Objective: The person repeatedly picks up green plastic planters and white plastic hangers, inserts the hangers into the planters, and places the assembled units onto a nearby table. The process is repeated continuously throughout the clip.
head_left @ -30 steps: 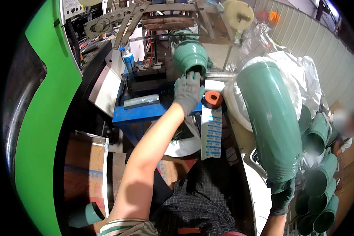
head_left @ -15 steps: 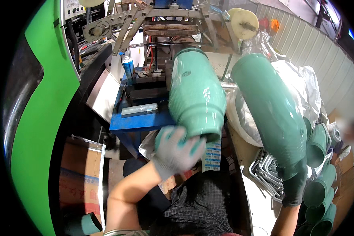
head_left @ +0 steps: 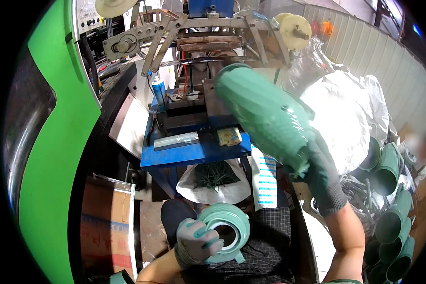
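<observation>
One long green tube [head_left: 265, 106] slants in front of the blue bench's [head_left: 194, 157] right end, lying ahead of the right hand [head_left: 324, 177] and to its left; its long axis runs from the far end at upper left down to the near end at lower right. The right hand, gloved, is much the nearer of the two and has its fingers wrapped about that near end, though blur and the tube hide how tightly they close. Down by the lap, the left hand [head_left: 199, 240] grips a second piece, a round green container [head_left: 241, 225], seen nearly end-on with its mouth turned up toward the head, so its length cannot be told. That hand is partly closed, fingers bent over the rim at the left of the opening. The tube and container are well apart, with a white bag [head_left: 188, 190] of dark green strips [head_left: 214, 175] beyond the container, below the bench's front edge.
</observation>
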Tool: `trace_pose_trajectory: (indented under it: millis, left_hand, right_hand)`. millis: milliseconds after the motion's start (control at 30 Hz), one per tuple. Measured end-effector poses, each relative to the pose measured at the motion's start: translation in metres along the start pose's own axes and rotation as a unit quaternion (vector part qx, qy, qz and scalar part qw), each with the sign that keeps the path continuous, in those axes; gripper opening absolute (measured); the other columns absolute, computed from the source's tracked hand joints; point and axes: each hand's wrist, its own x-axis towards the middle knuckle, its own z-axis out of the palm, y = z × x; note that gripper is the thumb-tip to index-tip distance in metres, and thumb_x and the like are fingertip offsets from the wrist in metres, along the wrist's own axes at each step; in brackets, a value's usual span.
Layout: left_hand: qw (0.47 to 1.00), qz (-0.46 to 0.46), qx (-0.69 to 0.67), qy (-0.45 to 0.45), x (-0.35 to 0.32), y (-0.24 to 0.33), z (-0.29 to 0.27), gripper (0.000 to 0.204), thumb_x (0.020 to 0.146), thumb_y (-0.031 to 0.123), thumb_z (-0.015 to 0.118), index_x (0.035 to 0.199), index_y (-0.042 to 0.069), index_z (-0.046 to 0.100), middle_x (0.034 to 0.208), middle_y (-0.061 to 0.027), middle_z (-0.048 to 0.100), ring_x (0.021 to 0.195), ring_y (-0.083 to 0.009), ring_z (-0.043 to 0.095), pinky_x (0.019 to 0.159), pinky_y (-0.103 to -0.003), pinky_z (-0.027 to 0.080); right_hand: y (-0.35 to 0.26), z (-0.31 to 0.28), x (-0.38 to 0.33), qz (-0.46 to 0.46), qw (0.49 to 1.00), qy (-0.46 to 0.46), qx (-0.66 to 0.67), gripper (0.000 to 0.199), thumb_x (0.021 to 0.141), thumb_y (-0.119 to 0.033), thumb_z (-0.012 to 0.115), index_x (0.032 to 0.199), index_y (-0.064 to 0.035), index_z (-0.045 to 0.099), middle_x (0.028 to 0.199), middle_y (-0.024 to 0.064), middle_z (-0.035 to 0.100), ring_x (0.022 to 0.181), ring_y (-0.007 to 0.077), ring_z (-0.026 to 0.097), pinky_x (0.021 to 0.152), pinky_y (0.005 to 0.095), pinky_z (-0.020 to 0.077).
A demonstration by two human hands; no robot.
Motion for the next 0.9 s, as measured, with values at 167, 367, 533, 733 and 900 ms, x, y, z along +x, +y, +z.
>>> trace_pose_trajectory:
  millis: [167, 367, 533, 733, 900]
  left_hand:
    - [0.994, 0.022, -0.089, -0.055, -0.002, 0.007, 0.008, 0.020, 0.062, 0.033, 0.071, 0.077, 0.021, 0.071, 0.089, 0.0025, 0.064, 0.076, -0.0232, 0.060, 0.058, -0.038, 0.045]
    - [0.991, 0.031, -0.128, -0.021, 0.004, 0.030, 0.022, 0.020, 0.063, 0.029, 0.072, 0.081, 0.020, 0.071, 0.090, 0.0020, 0.064, 0.076, -0.0232, 0.060, 0.060, -0.038, 0.046]
    - [0.992, -0.063, -0.111, -0.004, -0.026, 0.025, 0.024, 0.027, 0.060, 0.034, 0.079, 0.080, 0.020, 0.069, 0.089, 0.0024, 0.062, 0.071, -0.0224, 0.057, 0.057, -0.041, 0.041]
    - [0.991, -0.112, -0.070, 0.010, -0.034, 0.032, 0.023, 0.033, 0.062, 0.043, 0.081, 0.076, 0.023, 0.060, 0.086, 0.0024, 0.058, 0.083, -0.0261, 0.055, 0.070, -0.044, 0.041]
    - [0.993, -0.082, -0.076, 0.028, -0.038, 0.035, 0.044, 0.031, 0.068, 0.038, 0.087, 0.079, 0.019, 0.065, 0.087, -0.0029, 0.063, 0.075, -0.0292, 0.058, 0.074, -0.046, 0.045]
  right_hand:
    - [0.033, 0.049, 0.063, -0.013, 0.999, -0.030, -0.020, 0.076, 0.100, -0.025, 0.067, 0.162, -0.0149, 0.024, 0.131, 0.0189, 0.057, 0.105, 0.0302, 0.069, 0.075, 0.0437, 0.0636]
    - [0.075, 0.090, 0.220, -0.022, 0.993, -0.010, 0.115, 0.071, 0.092, -0.023, 0.077, 0.152, -0.0188, 0.039, 0.127, 0.0141, 0.061, 0.111, 0.0304, 0.067, 0.076, 0.0498, 0.0633]
    - [0.112, 0.107, 0.245, -0.034, 0.966, -0.044, 0.253, 0.055, 0.094, -0.028, 0.075, 0.143, -0.0183, 0.052, 0.137, 0.0119, 0.061, 0.116, 0.0292, 0.067, 0.089, 0.0487, 0.0610]
    - [0.097, 0.136, 0.220, 0.061, 0.888, -0.054, 0.452, 0.055, 0.097, -0.046, 0.060, 0.145, -0.0208, 0.055, 0.141, 0.0103, 0.062, 0.126, 0.0333, 0.060, 0.096, 0.0502, 0.0559]
    - [0.117, 0.103, 0.217, 0.047, 0.905, -0.116, 0.406, 0.068, 0.097, -0.066, 0.061, 0.145, -0.0180, 0.052, 0.134, 0.0105, 0.063, 0.106, 0.0322, 0.067, 0.084, 0.0517, 0.0587]
